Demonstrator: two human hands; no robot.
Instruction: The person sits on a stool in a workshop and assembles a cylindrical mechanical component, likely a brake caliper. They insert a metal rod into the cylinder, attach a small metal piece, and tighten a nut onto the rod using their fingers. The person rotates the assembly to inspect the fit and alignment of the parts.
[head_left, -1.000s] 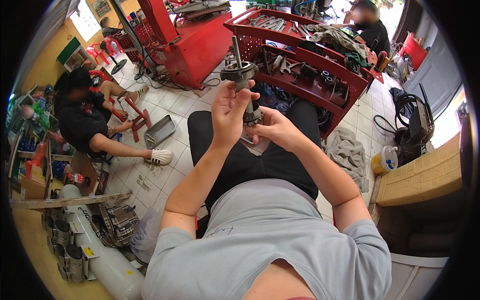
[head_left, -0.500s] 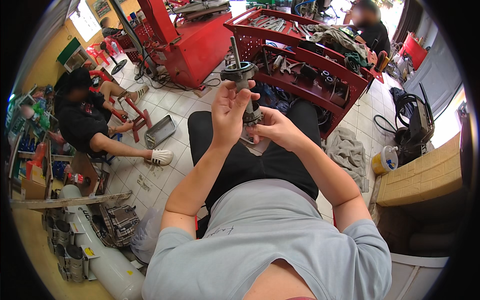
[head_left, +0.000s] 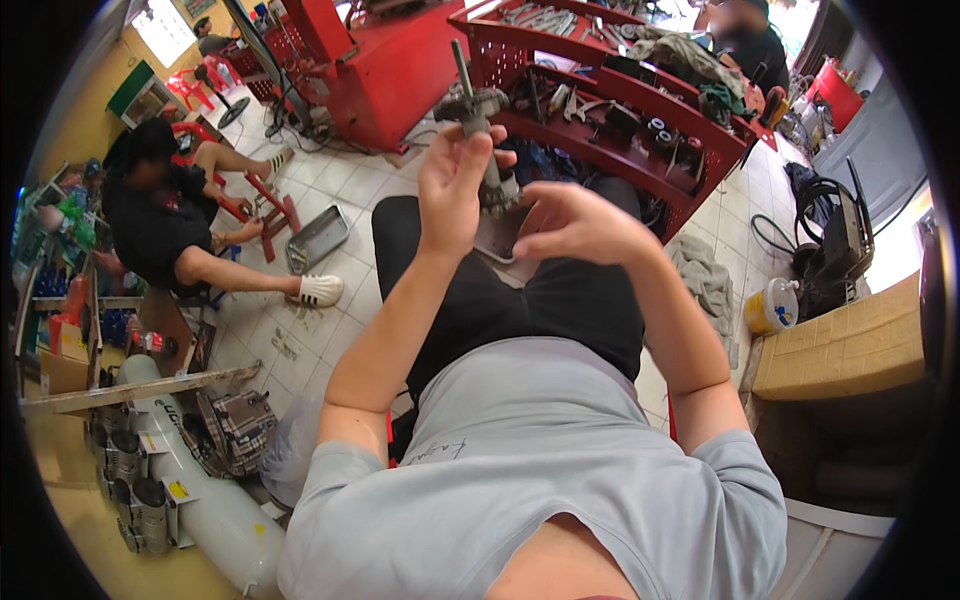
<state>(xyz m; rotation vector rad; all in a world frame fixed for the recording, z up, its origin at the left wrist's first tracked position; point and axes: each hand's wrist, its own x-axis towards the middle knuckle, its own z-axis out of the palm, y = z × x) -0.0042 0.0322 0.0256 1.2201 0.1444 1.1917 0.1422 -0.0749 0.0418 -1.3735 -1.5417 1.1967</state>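
Observation:
A greasy metal gear shaft (head_left: 471, 107) stands upright, slightly tilted, above my lap. It has a thin rod on top, a wide toothed disc below that, and a smaller gear (head_left: 499, 197) at its lower end. My left hand (head_left: 452, 190) is wrapped round its middle, just under the disc. Beside the lower gear, my right hand (head_left: 580, 222) has its fingers apart and holds nothing; whether a fingertip still brushes the gear is hard to tell. Between my thighs, part of a metal tray (head_left: 497, 246) shows below the shaft.
Ahead stands a red tool cart (head_left: 610, 110) with spanners, rags and loose parts. At left a seated person (head_left: 160, 215) works at a red stand near a grey tray (head_left: 318, 240). To the right are a crumpled cloth (head_left: 700, 275), a bucket (head_left: 770, 306) and a black hose machine (head_left: 835, 235).
My right hand has let go of the lower gear, opened and drawn off to the right. The shaft has risen slightly and shifted left in my left hand.

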